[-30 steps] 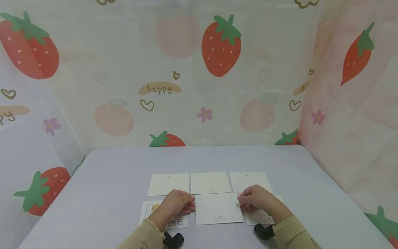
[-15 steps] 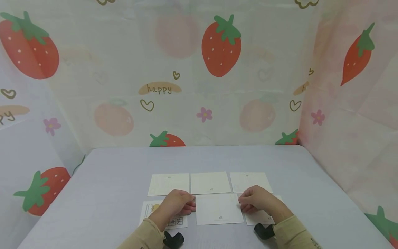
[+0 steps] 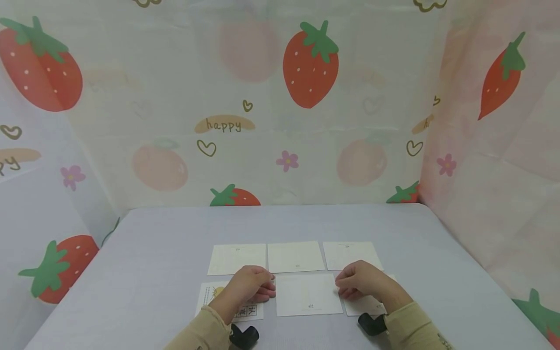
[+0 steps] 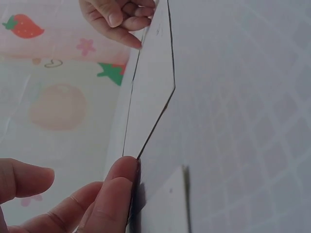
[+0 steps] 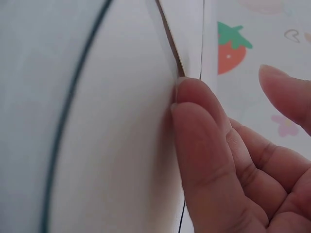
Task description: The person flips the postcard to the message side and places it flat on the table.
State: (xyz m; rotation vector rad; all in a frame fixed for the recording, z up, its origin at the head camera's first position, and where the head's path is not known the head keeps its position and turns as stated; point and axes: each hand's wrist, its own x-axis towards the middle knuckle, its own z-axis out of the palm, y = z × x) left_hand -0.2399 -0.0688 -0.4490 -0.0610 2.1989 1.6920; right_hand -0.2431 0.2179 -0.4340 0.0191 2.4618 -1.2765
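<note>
On the white table lie two rows of white cards. The middle front card (image 3: 308, 295) is blank but for a small mark near its lower edge. At its left edge is my left hand (image 3: 251, 286), fingertips touching that edge in the left wrist view, thumb (image 4: 29, 180) apart from them. My right hand (image 3: 363, 282) has its fingertips by the opposite edge; in the right wrist view the thumb (image 5: 286, 97) stands away from the fingers. Under the left hand is a printed card (image 3: 205, 297) with a yellow drawing and boxed characters. The right hand partly covers another white card (image 3: 360, 306).
Behind these, the back row holds a left card (image 3: 237, 259), a middle card (image 3: 296, 257) and a right card (image 3: 352, 253). Black wrist-camera mounts (image 3: 245, 337) hang below both wrists. A strawberry-print curtain (image 3: 280, 121) encloses the table (image 3: 153, 267) at the back and sides.
The middle front card has shifted slightly toward me and a touch to the right, opening a thin gap from the back row. Both hands have barely moved.
</note>
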